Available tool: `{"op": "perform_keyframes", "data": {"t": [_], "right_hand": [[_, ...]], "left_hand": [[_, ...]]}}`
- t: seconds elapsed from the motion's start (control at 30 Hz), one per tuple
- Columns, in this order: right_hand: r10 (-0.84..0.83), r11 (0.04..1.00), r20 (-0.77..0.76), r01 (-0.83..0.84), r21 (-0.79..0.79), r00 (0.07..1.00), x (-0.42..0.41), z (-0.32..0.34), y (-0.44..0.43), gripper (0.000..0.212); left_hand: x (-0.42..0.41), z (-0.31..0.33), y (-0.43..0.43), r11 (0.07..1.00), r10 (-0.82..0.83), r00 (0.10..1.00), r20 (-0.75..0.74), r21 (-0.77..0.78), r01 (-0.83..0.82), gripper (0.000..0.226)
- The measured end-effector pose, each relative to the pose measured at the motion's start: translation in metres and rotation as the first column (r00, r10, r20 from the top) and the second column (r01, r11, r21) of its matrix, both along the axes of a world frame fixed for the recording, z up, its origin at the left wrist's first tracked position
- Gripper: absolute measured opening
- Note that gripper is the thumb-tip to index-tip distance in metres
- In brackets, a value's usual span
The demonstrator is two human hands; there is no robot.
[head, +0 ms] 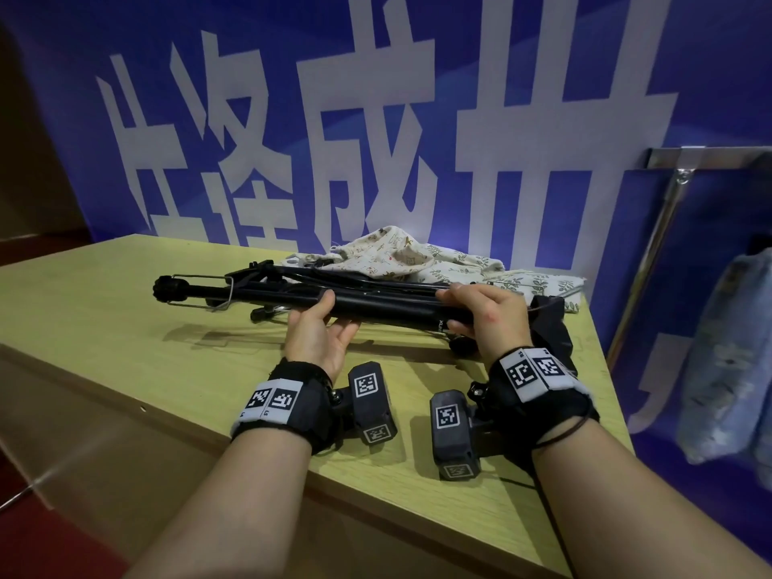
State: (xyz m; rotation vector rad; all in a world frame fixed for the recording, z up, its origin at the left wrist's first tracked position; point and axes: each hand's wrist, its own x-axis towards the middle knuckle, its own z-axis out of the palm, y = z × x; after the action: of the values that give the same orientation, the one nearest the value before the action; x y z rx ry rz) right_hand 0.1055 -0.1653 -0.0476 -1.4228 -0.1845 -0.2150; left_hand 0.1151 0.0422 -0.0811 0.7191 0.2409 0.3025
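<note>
Backed by a blue banner (267, 56) with large white characters. In front of it, a pale wooden bench (104, 328), seen from its near edge. Off to the right, a metal rail (664, 211) and hanging denim (722, 361). At the far side of the bench, a crumpled leaf-print cloth (417, 252). Just in front of the cloth, a folded black stand (376, 302), lying left to right, knobbed end pointing left, apparently raised a little off the bench, going by the shadow beneath. Gripped from below by the left hand (317, 332), palm up, thumb wrapped over the tube. Gripped from above by the right hand (488, 319), fingers curled round the tube near its right end. Beside the right hand, a black bag (551, 328) on the bench. On both wrists, black bands (275, 401) with square printed markers.
</note>
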Motion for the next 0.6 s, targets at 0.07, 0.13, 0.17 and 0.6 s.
{"op": "perform_keyframes", "data": {"t": [0.07,0.13,0.17,0.6], "right_hand": [[0.040,0.999,0.012,-0.041,0.032,0.999,-0.001,0.002,0.001,0.019],[0.112,0.992,0.015,-0.113,0.053,0.994,-0.003,0.003,0.003,0.023],[0.160,0.986,0.006,-0.160,0.049,0.987,-0.004,0.003,0.004,0.024],[0.317,0.934,-0.281,-0.246,0.260,0.906,0.004,-0.005,0.012,0.045]], "left_hand": [[0.000,0.000,-0.001,1.000,0.007,1.000,0.025,-0.015,-0.007,0.063],[-0.001,0.001,-0.002,1.000,0.005,0.999,0.037,-0.027,-0.004,0.061],[-0.001,0.003,-0.003,0.999,-0.003,0.999,0.042,-0.032,0.004,0.057],[-0.015,0.015,-0.009,0.984,-0.134,0.984,0.114,-0.103,0.146,0.044]]}}
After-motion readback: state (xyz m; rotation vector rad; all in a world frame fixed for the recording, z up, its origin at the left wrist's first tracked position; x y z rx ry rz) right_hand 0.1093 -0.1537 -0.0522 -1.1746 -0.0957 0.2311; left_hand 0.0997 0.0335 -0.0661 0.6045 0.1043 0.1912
